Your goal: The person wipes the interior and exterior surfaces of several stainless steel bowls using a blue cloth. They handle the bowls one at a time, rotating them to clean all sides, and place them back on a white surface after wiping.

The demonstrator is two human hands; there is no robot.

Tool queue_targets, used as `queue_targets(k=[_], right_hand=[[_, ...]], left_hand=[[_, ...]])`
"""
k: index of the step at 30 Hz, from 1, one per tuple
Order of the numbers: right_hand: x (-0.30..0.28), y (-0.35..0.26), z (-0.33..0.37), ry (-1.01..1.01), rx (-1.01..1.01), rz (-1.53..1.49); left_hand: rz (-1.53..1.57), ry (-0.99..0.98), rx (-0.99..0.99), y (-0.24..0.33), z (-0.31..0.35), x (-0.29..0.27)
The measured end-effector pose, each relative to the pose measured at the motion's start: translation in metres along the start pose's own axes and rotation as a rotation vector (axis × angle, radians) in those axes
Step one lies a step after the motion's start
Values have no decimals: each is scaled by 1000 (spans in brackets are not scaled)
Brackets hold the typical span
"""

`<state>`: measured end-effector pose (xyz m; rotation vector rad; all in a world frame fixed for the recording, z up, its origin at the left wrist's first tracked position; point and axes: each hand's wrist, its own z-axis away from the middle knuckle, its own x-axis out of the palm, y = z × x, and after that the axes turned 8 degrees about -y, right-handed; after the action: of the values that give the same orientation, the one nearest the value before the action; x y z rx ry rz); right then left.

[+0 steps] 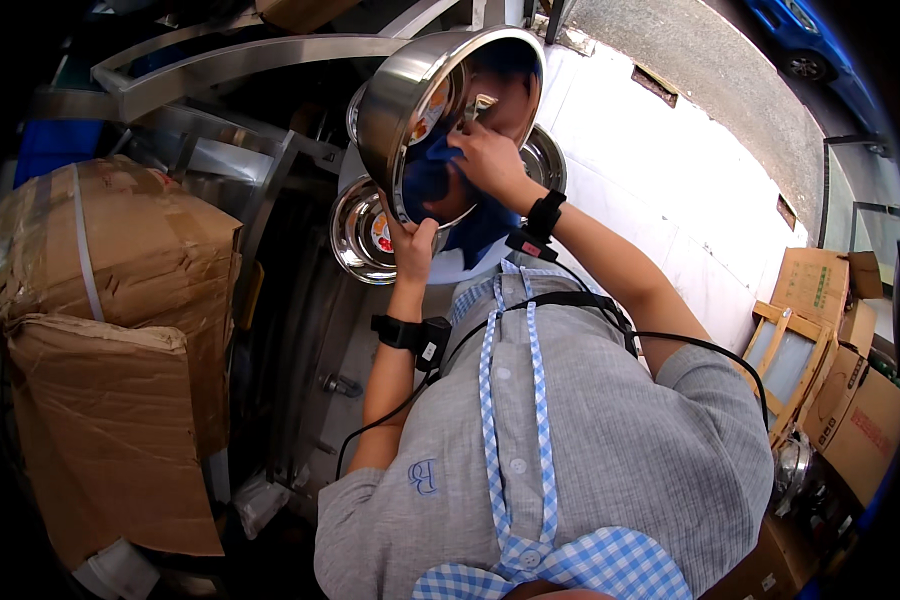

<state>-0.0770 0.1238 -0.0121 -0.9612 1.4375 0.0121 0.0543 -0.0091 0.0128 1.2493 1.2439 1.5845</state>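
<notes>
A large, deep stainless steel basin (pixel 380 125) is tipped on its side, its mirror-like inside facing right and toward me. My left hand (pixel 413 245) grips its near rim, thumb on the inner side. My right hand (pixel 492 160) reaches into the mouth with fingers bent around a dark blue cloth (pixel 478 228). Part of this cloth hangs below the rim, and reflections blur where the rest lies inside. Beneath the large basin, a smaller shiny steel bowl (pixel 355 240) with a colourful round sticker and another steel bowl (pixel 547 165) rest on a pale round surface.
Taped cardboard boxes (pixel 120 250) are stacked at the left, beside a metal frame (pixel 260 60). At the right, more cartons (pixel 810 285) and a wooden frame (pixel 770 350) stand by white paving (pixel 650 180). A blue car (pixel 820 50) is at the far right. Cables run from both my wrists.
</notes>
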Motion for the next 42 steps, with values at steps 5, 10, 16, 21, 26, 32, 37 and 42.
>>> queue_targets(k=[5,10,16,21,26,32,37,42], right_hand=[[-3,22,-12,75,-33,171],[3,-26,9,-134,-171,-310],[4,-9,15,-141,-94,-200],[13,38,3,-107,74,99],[21,42,11,46,48,193],[54,64,22,-195,185,250],[74,64,57,-568,-21,151],[83,45,64,-698,-241,5]], left_hand=[[-33,-27,-143,-8,8,-11],[14,-20,-101,-32,2,-16],[173,120,-225,-48,8,-28],[99,123,-309,-46,28,-26],[182,51,-410,-54,37,-34],[342,28,-522,-76,38,-42],[446,-5,-642,-110,53,-57],[524,-59,-714,-141,55,-75]])
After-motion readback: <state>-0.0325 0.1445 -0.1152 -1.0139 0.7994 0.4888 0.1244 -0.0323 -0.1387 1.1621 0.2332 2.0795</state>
